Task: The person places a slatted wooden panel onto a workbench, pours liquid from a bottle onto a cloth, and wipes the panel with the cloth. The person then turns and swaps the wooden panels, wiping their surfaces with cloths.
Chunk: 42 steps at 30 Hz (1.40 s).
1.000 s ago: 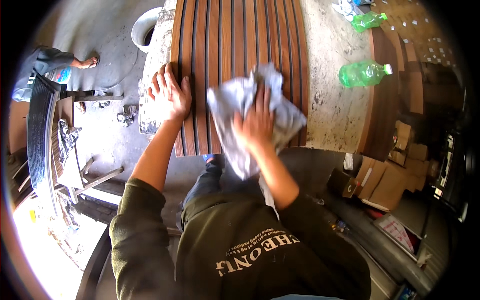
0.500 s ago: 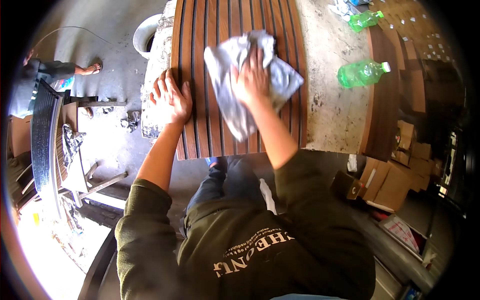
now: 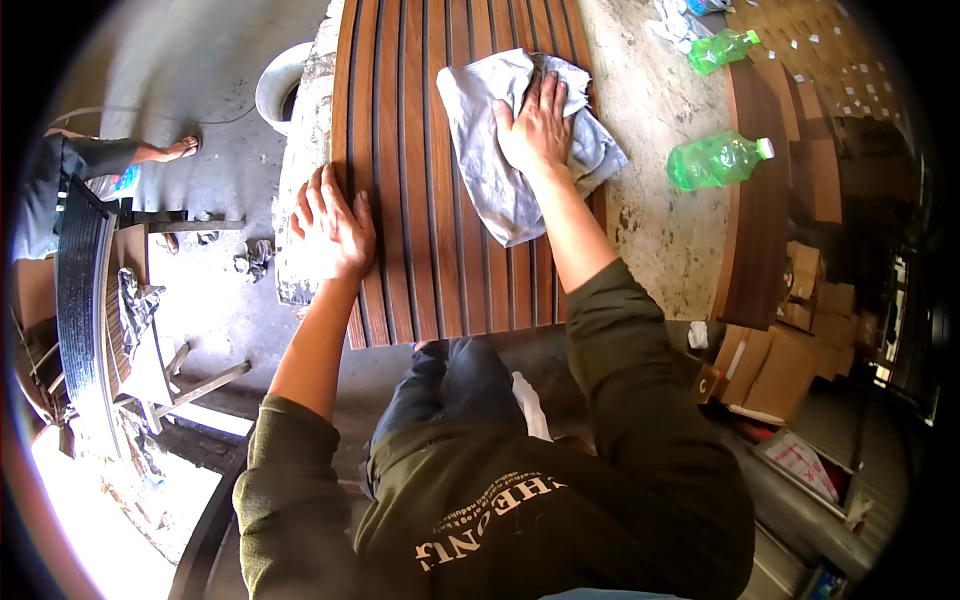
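Observation:
A brown wooden panel with dark grooves between its slats [image 3: 420, 200] lies on a stained pale worktable [image 3: 650, 235]. My right hand [image 3: 538, 132] is pressed flat on a crumpled grey-white cloth [image 3: 480, 150], its fingers stretched out and thumb apart. Beneath that palm, the cloth spreads over the panel's right half and hangs a little past its right edge. My left hand [image 3: 338, 230] rests at the panel's left edge, fingers stretched and holding nothing.
Two green plastic bottles, one nearer [image 3: 715, 162] and one farther [image 3: 722, 50], lie on the right. A brown board [image 3: 752, 200] runs along the table's right side. Cardboard boxes [image 3: 770, 370] sit at lower right. Another person's leg [image 3: 150, 152] and a dark panel [image 3: 82, 290] are left.
My right hand has slid the cloth rightward and farther away across the slats. My left hand stays at the panel's left edge. The whole view has shifted slightly.

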Available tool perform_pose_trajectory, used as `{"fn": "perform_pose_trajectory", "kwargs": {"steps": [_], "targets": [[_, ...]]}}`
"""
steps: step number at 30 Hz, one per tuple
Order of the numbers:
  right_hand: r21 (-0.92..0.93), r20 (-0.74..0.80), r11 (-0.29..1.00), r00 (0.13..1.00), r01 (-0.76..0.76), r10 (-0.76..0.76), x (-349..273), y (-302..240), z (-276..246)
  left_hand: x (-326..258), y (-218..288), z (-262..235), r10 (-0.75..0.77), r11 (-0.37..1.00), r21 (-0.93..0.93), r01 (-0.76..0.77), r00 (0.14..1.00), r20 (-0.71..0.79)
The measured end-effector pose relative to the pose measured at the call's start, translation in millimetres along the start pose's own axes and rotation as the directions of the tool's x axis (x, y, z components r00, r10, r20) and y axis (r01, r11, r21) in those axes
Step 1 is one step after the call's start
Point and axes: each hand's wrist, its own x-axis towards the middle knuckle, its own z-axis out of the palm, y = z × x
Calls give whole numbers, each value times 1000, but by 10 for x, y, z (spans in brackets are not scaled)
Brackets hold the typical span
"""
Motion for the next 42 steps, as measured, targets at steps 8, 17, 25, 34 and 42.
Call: {"fn": "perform_pose_trajectory", "kwargs": {"steps": [8,17,25,34,42], "targets": [[25,134,994,985,108,-111,-1760,556,-248,-36,-214,-12,-11,999,45,12,1000,-19],[231,-18,965,991,-122,129,-976,977,-50,-24,-89,2,-33,998,48,31,999,33],[302,26,922,969,-241,245,-2564,895,-464,7,-127,76,-43,998,44,42,999,18],[49,136,987,980,-155,147,-1121,906,-225,-34,-174,31,53,998,42,-54,999,13],[90,87,987,987,131,-139,307,695,-118,-45,-100,-51,74,996,41,-75,997,17]]}}
